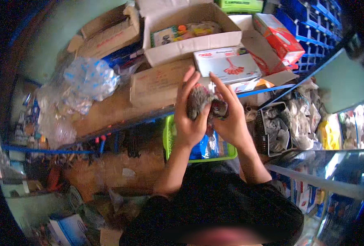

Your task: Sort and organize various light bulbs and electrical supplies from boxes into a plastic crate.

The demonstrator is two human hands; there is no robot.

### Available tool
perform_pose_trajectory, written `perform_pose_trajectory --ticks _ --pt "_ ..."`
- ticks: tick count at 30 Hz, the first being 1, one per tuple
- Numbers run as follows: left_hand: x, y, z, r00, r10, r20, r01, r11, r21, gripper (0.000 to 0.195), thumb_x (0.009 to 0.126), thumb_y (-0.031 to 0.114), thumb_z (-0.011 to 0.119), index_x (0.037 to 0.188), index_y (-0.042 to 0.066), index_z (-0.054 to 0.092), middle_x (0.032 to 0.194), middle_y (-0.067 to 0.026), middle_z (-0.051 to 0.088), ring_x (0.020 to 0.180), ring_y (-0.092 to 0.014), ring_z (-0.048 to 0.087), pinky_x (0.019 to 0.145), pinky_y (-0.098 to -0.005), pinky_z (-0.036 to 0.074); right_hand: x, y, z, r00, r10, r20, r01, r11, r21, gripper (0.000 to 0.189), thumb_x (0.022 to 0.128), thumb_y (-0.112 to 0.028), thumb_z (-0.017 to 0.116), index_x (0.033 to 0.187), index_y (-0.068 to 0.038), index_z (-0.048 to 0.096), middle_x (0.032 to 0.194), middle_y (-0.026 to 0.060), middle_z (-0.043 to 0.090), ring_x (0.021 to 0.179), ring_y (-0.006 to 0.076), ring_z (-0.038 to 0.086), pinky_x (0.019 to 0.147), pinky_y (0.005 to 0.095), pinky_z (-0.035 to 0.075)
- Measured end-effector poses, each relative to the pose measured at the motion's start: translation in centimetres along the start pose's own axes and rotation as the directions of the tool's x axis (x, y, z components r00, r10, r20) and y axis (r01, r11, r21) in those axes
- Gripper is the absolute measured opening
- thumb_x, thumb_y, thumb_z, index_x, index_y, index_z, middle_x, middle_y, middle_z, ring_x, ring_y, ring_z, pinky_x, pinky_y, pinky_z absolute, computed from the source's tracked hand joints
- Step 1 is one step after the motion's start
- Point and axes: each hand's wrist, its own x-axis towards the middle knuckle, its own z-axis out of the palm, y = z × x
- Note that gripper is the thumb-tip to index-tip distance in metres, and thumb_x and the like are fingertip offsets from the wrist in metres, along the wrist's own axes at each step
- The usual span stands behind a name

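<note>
Both of my hands are raised near the middle of the view, close together. Between them is a grey, bristly bundle (197,100), which my left hand (189,117) grips; its exact kind is unclear. My right hand (231,115) holds a small dark item (219,108) with a rounded end, right beside the bundle. Below the hands, partly hidden by my forearms, a green plastic basket (168,135) contains blue and clear plastic packets (209,146).
Beyond the hands stand a closed cardboard box (160,81), a printed white box (228,66) and an open carton (192,47). Clear plastic bags (90,80) lie on the left. A black crate (263,132) and blue metal grid (314,40) are at right.
</note>
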Motion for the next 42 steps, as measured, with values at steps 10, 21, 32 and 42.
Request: perform_pose_trajectory --ticks 10,21,32,42 --pt "-2.1 -0.7 -1.5 0.97 -0.205 0.131 0.191 0.975 0.113 0.053 0.104 0.013 0.066 0.155 0.002 0.053 0.162 -0.0192 0.051 0.148 -0.029 0.051 0.123 -0.043 0.039 -0.6 1.0 0.3 0.994 0.019 0.109 -0.009 0.996 -0.086 0.093 0.069 -0.002 0.089 0.153 -0.003 0.05 0.144 0.0221 0.06 0.133 0.0402 0.061 0.113 0.0448 0.052" --pt "-3.1 0.7 -2.8 0.972 -0.211 0.104 0.204 0.976 0.069 0.068 0.107 0.024 0.066 0.162 -0.002 0.037 0.156 -0.0216 0.055 0.144 -0.031 0.055 0.121 -0.0404 0.041 -1.9 0.0 1.7 0.988 -0.082 0.127 0.102 0.982 -0.159 0.099 0.068 -0.003 0.092 0.157 -0.002 0.047 0.148 0.0214 0.063 0.135 0.0358 0.064 0.113 0.0421 0.053" --pt "-4.9 1.2 -3.1 0.794 -0.607 0.047 0.596 0.759 -0.263 0.068 0.106 0.037 0.068 0.157 -0.002 0.046 0.147 -0.0126 0.058 0.137 -0.022 0.054 0.118 -0.0402 0.04 -2.6 1.5 3.5 0.999 -0.006 0.033 -0.01 0.888 0.459 0.088 0.073 -0.002 0.095 0.145 0.002 0.045 0.156 0.0227 0.054 0.144 0.0291 0.055 0.12 0.0454 0.047" --pt "-4.5 3.0 -3.0 0.824 -0.562 0.076 0.544 0.744 -0.388 0.083 0.104 0.048 0.067 0.163 -0.002 0.038 0.164 -0.0136 0.046 0.149 -0.025 0.046 0.127 -0.0439 0.032 -3.0 1.2 4.5 0.997 0.063 -0.033 -0.037 0.855 0.517 0.093 0.069 -0.001 0.096 0.145 0.001 0.041 0.15 0.0214 0.057 0.14 0.03 0.057 0.119 0.0459 0.046"
